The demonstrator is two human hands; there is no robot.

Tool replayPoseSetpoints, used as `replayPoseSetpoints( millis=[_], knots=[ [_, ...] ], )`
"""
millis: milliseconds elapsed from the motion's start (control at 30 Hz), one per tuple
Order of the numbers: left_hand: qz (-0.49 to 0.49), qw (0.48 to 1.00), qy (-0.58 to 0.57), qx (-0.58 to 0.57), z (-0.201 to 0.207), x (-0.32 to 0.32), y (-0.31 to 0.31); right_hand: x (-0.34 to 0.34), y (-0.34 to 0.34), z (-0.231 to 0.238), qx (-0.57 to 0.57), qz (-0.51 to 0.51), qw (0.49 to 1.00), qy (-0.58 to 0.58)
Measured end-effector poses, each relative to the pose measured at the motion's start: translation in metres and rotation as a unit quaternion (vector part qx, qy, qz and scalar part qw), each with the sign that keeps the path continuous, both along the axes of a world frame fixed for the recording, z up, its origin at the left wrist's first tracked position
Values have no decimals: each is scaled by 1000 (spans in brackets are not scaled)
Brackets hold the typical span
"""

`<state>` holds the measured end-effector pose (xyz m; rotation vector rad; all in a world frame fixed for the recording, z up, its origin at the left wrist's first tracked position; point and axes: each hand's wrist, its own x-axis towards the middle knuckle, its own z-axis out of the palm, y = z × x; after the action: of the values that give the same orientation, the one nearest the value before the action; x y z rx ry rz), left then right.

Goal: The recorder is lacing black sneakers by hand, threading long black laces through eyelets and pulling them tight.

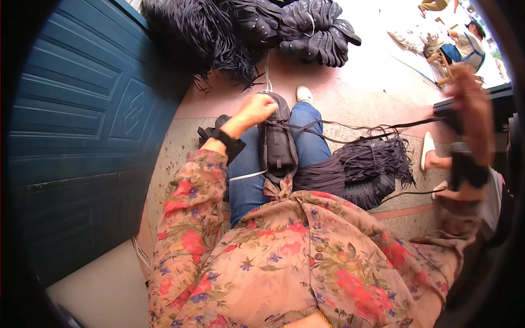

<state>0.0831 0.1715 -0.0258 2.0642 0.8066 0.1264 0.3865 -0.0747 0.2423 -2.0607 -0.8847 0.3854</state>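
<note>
A black padded piece (pixel 277 145), shaped like a backpack's shoulder strap, lies lengthwise between my thighs. My left hand (pixel 257 111) is closed in a fist on its upper end, gripping it there. Dark webbing straps (pixel 377 128) stretch from the padded piece toward the right. Near where they end, my right hand (pixel 473 109) is raised far out at the right, smeared by motion; its fingers cannot be made out. To the right of my legs lies a bundle of dark webbing (pixel 377 161), partly wrapped around the middle and loose at its ends.
Heaps of black curved padded pieces (pixel 317 33) and hanging webbing (pixel 202 38) lie on the floor ahead. A blue panelled door (pixel 76 126) stands close on my left. Another person's feet (pixel 429 150) show at the right; a seated person (pixel 470 49) is farther off.
</note>
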Motion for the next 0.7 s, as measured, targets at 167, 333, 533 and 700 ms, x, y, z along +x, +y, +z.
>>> replayPoseSetpoints(
  millis=[167,333,533,700],
  knots=[
    [-172,936,215,218,1,44,-32,-91,59,-184,-87,257,934,234],
    [-133,938,174,269,7,42,-39,-143,84,-263,-112,337,909,221],
    [-130,947,192,222,12,38,-36,-156,84,-264,-113,385,908,121],
    [-153,931,219,247,20,44,-38,-166,73,-256,-76,412,907,36]
  ],
)
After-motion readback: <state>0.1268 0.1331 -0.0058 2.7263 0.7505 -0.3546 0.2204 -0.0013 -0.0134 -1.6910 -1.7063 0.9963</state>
